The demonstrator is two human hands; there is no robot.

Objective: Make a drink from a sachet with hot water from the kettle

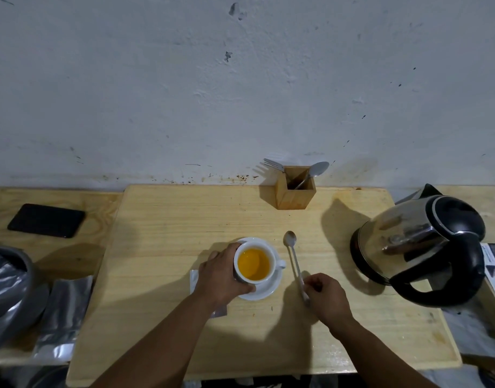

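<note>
A white cup (255,264) full of orange-yellow drink stands on a white saucer (268,289) near the middle of the wooden board (162,219). My left hand (222,275) wraps around the cup's left side. A long metal spoon (293,256) lies on the board just right of the saucer, bowl pointing away; my right hand (326,299) pinches its handle end. A pale sachet (194,280) lies partly hidden under my left hand and wrist. The steel kettle (421,243) with black lid and handle sits on its base at the right.
A wooden cutlery box (295,196) holding a fork and spoon stands at the board's far edge against the wall. A black phone (46,220) lies at the left. A grey container (8,292) and silver pouches (63,312) are at the near left. Papers lie at the right edge.
</note>
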